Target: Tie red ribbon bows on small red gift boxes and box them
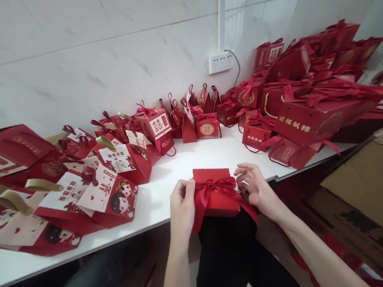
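A red gift box [218, 205] rests at the front edge of the white table, directly before me. A dark red ribbon [211, 187] is tied over its top in a bow, and its long tails hang down both sides. My left hand [182, 206] is closed at the box's left side, thumb against the edge and ribbon. At the right side my right hand [256, 191] has its fingers apart and slightly curled, close to the ribbon tail. I cannot tell whether those fingertips touch the box.
Red and white gift boxes [112, 196] crowd the table's left part. A tall heap of red boxes [311, 112] fills the right, and smaller ones [207, 126] stand along the wall. A power strip [220, 63] is on the wall; a cardboard box [369, 178] stands at lower right.
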A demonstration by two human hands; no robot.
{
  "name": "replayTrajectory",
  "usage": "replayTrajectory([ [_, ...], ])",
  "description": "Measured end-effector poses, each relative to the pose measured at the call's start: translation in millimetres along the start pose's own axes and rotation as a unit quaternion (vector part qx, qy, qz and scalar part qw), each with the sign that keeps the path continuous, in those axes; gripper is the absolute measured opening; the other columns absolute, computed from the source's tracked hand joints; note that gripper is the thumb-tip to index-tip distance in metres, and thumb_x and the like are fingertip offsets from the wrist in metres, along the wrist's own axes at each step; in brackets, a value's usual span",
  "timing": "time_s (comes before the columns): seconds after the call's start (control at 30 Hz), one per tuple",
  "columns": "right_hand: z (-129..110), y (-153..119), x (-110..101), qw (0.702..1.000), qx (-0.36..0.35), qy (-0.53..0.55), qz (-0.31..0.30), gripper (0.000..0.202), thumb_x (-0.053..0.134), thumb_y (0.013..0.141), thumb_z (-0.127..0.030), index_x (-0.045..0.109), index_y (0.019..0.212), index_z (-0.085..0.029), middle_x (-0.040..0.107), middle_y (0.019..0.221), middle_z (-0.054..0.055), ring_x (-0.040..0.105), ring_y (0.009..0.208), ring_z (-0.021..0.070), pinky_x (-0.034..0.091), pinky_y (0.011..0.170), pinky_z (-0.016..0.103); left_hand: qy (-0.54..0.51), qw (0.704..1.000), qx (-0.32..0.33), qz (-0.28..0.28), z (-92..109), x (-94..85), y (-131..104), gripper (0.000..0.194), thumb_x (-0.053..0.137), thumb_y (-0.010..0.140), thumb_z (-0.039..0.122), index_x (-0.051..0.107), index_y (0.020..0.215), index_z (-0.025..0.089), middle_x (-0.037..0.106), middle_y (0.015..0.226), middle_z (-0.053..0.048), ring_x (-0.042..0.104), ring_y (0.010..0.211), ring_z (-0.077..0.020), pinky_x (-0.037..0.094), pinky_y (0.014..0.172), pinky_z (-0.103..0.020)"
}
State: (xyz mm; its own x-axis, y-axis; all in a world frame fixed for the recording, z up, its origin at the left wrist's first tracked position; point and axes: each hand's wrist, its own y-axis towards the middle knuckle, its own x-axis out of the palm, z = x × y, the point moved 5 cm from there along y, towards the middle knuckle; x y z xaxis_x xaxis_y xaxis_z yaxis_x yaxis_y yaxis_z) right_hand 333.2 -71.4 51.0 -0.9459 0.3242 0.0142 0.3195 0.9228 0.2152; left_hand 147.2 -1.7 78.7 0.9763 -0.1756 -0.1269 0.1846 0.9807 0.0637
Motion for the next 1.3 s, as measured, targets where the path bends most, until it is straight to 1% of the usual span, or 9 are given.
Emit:
replayTrajectory([
  [0.07, -4.3, -9.6, 1.0, 0.991, -0.017, -0.119, -0.054, 0.108, 0.083, 0.046, -0.053, 0.028, 0.135, -0.028, 0.031, 0.141, 0.012, 0.045, 0.119, 0.0293, 0.045, 0.091, 0.04, -0.005, 1.0, 0.011, -0.008, 1.7, -0.7, 0.4, 0.033, 0.053, 0.082, 0.045, 0.045, 0.065, 0.018, 0.042, 0.062, 0.005, 0.041, 0.059, -0.0092, 0.036, 0.058, -0.02],
  [0.13, -8.5, -17.1, 7.8, 0.971, 0.002, -0.211, -0.112, 0.122, 0.084, 0.05, -0.042, 0.008, 0.144, -0.025, 0.015, 0.15, 0.014, 0.024, 0.136, 0.032, 0.031, 0.107, 0.047, 0.006, 1.0, 0.025, -0.011, 5.9, -0.1, -1.0, 0.029, 0.055, 0.082, 0.043, 0.049, 0.069, 0.017, 0.049, 0.065, 0.003, 0.046, 0.062, -0.0101, 0.039, 0.059, -0.02],
  [0.27, -19.4, -19.4, 19.7, 0.966, -0.013, -0.235, -0.107, 0.111, 0.074, 0.064, -0.03, 0.0, 0.146, -0.019, 0.027, 0.145, 0.017, 0.032, 0.134, 0.0284, 0.027, 0.111, 0.045, 0.102, 0.982, 0.148, 0.052, 27.8, -1.5, -14.9, 0.019, 0.055, 0.085, 0.033, 0.055, 0.074, 0.018, 0.054, 0.069, 0.002, 0.051, 0.065, -0.0111, 0.042, 0.062, -0.021],
  [0.33, -20.8, -18.5, 21.7, 0.971, -0.04, -0.223, -0.074, 0.109, 0.075, 0.063, -0.029, 0.004, 0.146, -0.02, 0.031, 0.143, 0.018, 0.039, 0.13, 0.0295, 0.032, 0.109, 0.045, 0.172, 0.939, 0.282, 0.092, 44.8, 1.4, -31.0, 0.012, 0.058, 0.085, 0.026, 0.058, 0.076, 0.018, 0.053, 0.07, 0.001, 0.05, 0.067, -0.0115, 0.044, 0.066, -0.023],
  [0.43, -22.5, -20.4, 21.9, 0.976, -0.099, -0.188, -0.041, 0.109, 0.077, 0.061, -0.027, 0.007, 0.145, -0.025, 0.034, 0.141, 0.015, 0.048, 0.123, 0.0294, 0.041, 0.102, 0.044, 0.255, 0.825, 0.492, 0.105, 62.2, 17.0, -61.6, 0.007, 0.068, 0.077, 0.014, 0.064, 0.079, 0.018, 0.053, 0.069, 0.0, 0.048, 0.071, -0.0129, 0.046, 0.079, -0.03],
  [0.57, -27.6, -26.4, 17.5, 0.977, -0.155, -0.149, -0.01, 0.112, 0.081, 0.058, -0.024, 0.009, 0.143, -0.036, 0.032, 0.145, 0.011, 0.056, 0.114, 0.0286, 0.05, 0.092, 0.04, 0.274, 0.753, 0.591, 0.093, 64.3, 33.4, -81.7, 0.016, 0.073, 0.069, 0.006, 0.068, 0.081, 0.015, 0.054, 0.064, -0.001, 0.047, 0.071, -0.0141, 0.046, 0.084, -0.036],
  [1.1, -41.5, -33.9, 5.4, 0.96, -0.223, -0.166, 0.031, 0.112, 0.083, 0.057, -0.025, 0.014, 0.144, -0.036, 0.034, 0.143, 0.009, 0.049, 0.122, 0.0312, 0.049, 0.095, 0.041, 0.245, 0.766, 0.585, 0.108, 75.8, 32.9, -87.7, 0.011, 0.071, 0.074, 0.011, 0.065, 0.08, 0.018, 0.052, 0.062, 0.002, 0.047, 0.068, -0.0122, 0.046, 0.082, -0.034],
  [1.2, -45.0, -34.5, 1.9, 0.956, -0.222, -0.19, 0.03, 0.11, 0.083, 0.059, -0.027, 0.014, 0.144, -0.035, 0.037, 0.141, 0.01, 0.051, 0.119, 0.0306, 0.05, 0.095, 0.041, 0.216, 0.839, 0.479, 0.14, 73.5, 16.2, -68.8, 0.01, 0.067, 0.078, 0.015, 0.059, 0.077, 0.018, 0.052, 0.064, 0.003, 0.047, 0.063, -0.0104, 0.045, 0.07, -0.027],
  [1.3, -43.3, -34.8, 0.7, 0.956, -0.206, -0.209, -0.01, 0.107, 0.081, 0.06, -0.025, 0.015, 0.144, -0.036, 0.033, 0.144, 0.009, 0.048, 0.122, 0.0324, 0.044, 0.101, 0.048, 0.18, 0.942, 0.259, 0.11, 57.3, 2.8, -39.9, 0.022, 0.061, 0.083, 0.027, 0.051, 0.065, 0.018, 0.044, 0.059, 0.005, 0.043, 0.055, -0.0084, 0.039, 0.056, -0.021],
])
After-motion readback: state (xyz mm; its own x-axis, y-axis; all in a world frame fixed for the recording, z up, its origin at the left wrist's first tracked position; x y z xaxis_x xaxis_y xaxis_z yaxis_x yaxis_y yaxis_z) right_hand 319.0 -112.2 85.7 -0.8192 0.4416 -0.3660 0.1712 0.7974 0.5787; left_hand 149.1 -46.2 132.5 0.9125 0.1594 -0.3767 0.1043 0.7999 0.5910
